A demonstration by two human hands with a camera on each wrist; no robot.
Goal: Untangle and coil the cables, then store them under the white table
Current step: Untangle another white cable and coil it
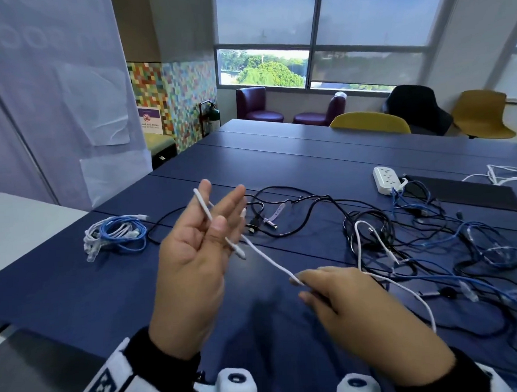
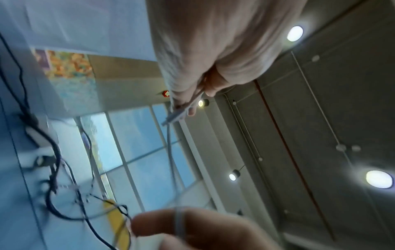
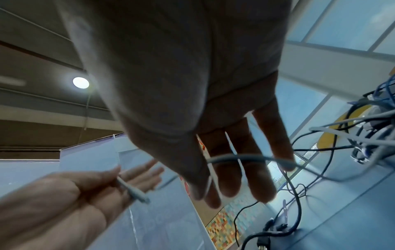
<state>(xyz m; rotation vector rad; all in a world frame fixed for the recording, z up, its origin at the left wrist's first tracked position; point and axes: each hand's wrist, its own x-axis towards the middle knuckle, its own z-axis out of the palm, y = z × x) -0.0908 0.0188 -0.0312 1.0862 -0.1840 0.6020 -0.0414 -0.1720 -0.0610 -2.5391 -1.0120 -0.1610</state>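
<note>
A thin white cable (image 1: 266, 260) stretches between both hands above the blue table (image 1: 107, 291). My left hand (image 1: 216, 218) is raised palm up; its thumb pinches the cable against the fingers, and a short end with the plug (image 1: 239, 253) sticks out below the thumb. In the left wrist view the plug (image 2: 173, 116) hangs from that pinch. My right hand (image 1: 302, 285) grips the cable lower down; in the right wrist view the cable (image 3: 235, 158) crosses its fingers (image 3: 262, 186). The cable's tail runs into a tangle of black and blue cables (image 1: 401, 249).
A coiled bundle of blue and white cables (image 1: 116, 234) lies on the left of the blue table. A white power strip (image 1: 388, 179) sits at the back right. A white table (image 1: 21, 215) adjoins on the left. Chairs stand beyond the far edge.
</note>
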